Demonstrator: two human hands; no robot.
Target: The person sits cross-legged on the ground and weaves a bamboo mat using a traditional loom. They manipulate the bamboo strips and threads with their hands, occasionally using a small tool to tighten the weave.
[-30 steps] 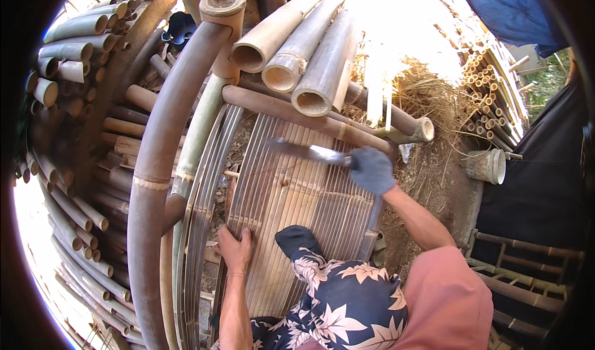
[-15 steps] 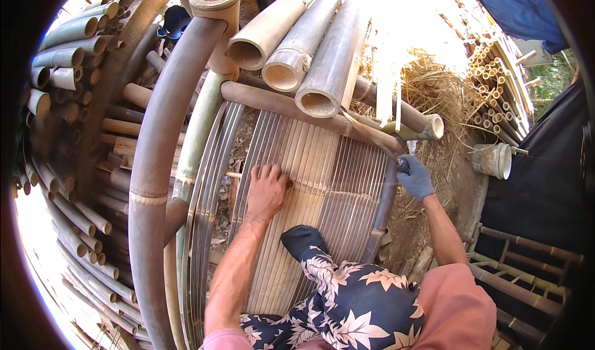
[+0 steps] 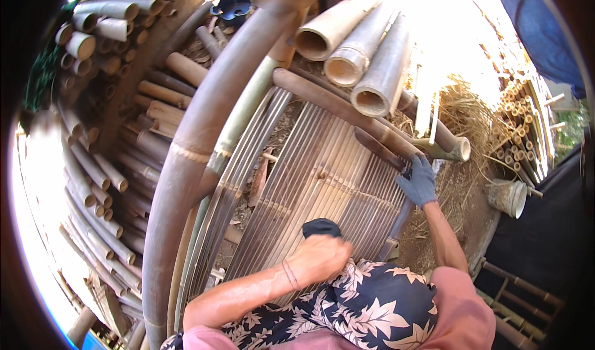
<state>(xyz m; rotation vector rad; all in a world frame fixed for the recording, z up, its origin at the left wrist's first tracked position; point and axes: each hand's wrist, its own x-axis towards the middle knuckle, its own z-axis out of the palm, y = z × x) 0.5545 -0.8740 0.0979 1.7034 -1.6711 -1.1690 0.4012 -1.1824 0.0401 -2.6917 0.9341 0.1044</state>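
The right hand (image 3: 419, 183) partly hides the knife's handle (image 3: 406, 173).

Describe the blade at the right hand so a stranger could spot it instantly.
Find the slatted bamboo panel mid-picture, then the thick round rail across its far end. Near the rail's right end, the grey-gloved right hand holds the blade. It is flat and dark brown, whereas the rail and the poles beyond it are round.

The left hand (image 3: 322, 255), forearm (image 3: 245, 287) slanting, points inward; the gloved right hand (image 3: 419, 181) grips.
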